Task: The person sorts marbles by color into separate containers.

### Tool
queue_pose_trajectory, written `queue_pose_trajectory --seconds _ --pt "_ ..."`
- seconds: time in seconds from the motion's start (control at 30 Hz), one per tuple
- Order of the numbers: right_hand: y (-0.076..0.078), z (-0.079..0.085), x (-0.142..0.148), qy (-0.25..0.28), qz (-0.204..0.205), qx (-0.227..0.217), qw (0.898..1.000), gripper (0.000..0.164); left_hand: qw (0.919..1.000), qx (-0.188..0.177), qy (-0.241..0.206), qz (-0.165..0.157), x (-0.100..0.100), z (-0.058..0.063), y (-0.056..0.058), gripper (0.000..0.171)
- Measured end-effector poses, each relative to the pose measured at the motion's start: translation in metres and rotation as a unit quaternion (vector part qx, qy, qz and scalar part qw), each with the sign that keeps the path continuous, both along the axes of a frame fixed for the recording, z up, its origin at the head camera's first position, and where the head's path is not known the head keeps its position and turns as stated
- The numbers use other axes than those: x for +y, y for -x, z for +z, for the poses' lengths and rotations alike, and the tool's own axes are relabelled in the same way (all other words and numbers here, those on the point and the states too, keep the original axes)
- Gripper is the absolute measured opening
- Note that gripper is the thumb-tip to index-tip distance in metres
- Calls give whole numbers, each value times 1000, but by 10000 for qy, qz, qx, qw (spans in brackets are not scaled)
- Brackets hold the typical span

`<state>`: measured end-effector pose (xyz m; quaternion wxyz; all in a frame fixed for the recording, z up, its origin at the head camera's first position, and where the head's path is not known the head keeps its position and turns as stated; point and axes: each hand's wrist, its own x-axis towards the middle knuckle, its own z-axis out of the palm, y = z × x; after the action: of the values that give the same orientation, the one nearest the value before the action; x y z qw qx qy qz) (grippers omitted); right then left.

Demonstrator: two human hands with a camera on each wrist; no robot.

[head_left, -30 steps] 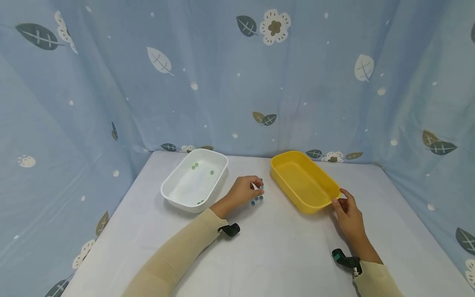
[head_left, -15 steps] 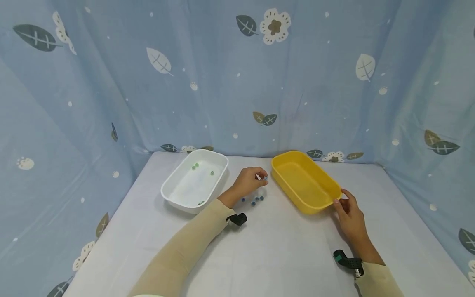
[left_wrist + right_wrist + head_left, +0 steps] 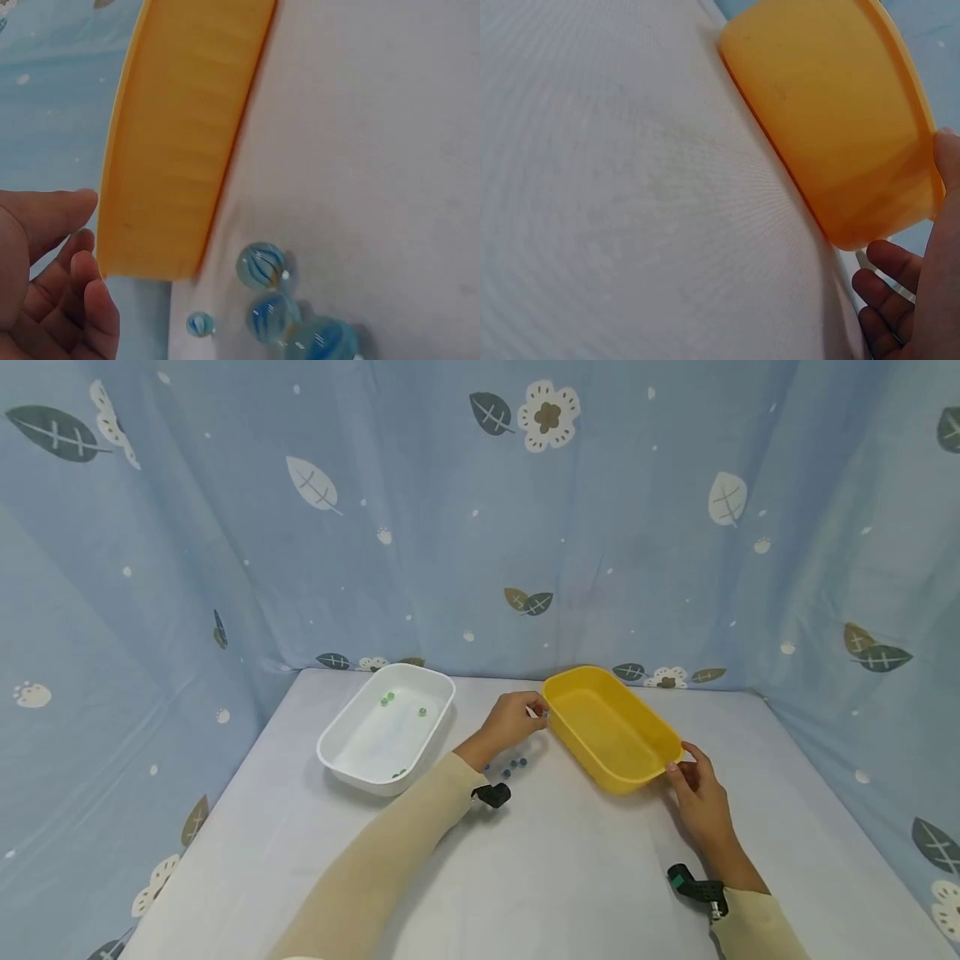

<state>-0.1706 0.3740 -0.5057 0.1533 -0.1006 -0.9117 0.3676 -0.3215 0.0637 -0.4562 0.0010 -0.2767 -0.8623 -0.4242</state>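
My left hand (image 3: 513, 718) is at the left rim of the yellow tray (image 3: 596, 752), thumb and forefinger pinching a small blue marble (image 3: 546, 714); in the left wrist view the fingers hide it. Several clear blue-swirled marbles (image 3: 272, 316) lie on the cloth below that hand. My right hand (image 3: 703, 797) grips the near right corner of the yellow tray. In the right wrist view its thumb is on the rim, with curled fingers beside the end wall (image 3: 855, 135). No marble shows inside the yellow tray.
To the left stands a white tray (image 3: 352, 770) holding several green marbles (image 3: 422, 712). A white cloth (image 3: 555, 860) covers the table. Blue patterned curtain (image 3: 420, 568) hangs behind and at both sides.
My left hand has moved away from the loose marbles, rightward and farther back, carrying a blue marble to the yellow tray's rim. The right hand keeps its grip on the tray.
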Motion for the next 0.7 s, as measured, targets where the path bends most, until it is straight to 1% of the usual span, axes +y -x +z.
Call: queue_pose_trajectory --seconds 0.07,0.17,0.27,0.4,0.5,0.7 --pt "0 1 0 -17 -15 6 10000 63 10000 67 38 15 5 1 3 13" --pt "0 2 2 -16 -26 22 10000 63 10000 72 64 12 12 2 5 15" --pt "0 2 2 6 7 49 10000 64 9999 22 91 69 18 3 6 16" --pt "0 2 1 52 22 35 10000 65 9996 -124 121 223 22 3 7 16" --pt "1 2 0 75 21 1 10000 65 9993 -196 32 325 23 2 8 16" --pt "1 1 -1 14 -2 8 10000 65 9977 -343 -332 475 25 -6 11 17"
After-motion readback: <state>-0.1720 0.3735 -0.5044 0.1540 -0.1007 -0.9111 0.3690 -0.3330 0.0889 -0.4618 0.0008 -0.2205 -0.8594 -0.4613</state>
